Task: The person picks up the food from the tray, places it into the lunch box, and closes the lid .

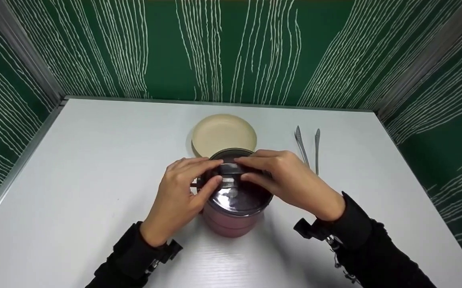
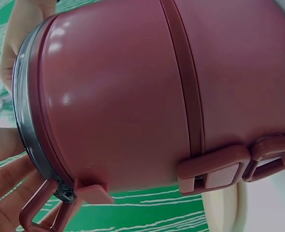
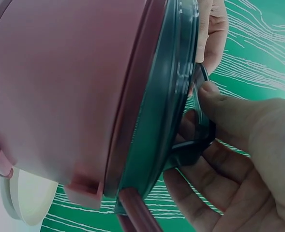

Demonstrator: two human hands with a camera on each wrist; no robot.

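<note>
A pink stacked lunch box [image 1: 229, 227] stands upright near the middle of the table, topped by a dark see-through lid [image 1: 235, 202]. Across the lid runs a raised black handle [image 1: 231, 169]. My left hand [image 1: 179, 192] pinches its left end between thumb and fingers. The right hand [image 1: 289, 180] grips the other end, its thumb and fingers around the handle in the right wrist view. At the lid's rim, a pink clasp [image 2: 33, 200] sticks outward, unlatched; another clasp [image 3: 138, 209] juts out in the right wrist view. Lower on the body, more clasps [image 2: 222, 169] lie flat against the side.
Just behind the lunch box lies a round beige plate [image 1: 224, 134], partly overlapped by it. Metal tongs [image 1: 302, 146] or similar slim utensils lie to the right, partly behind my right hand. A green wall [image 1: 163, 48] with white lines borders the white table [image 1: 107, 160].
</note>
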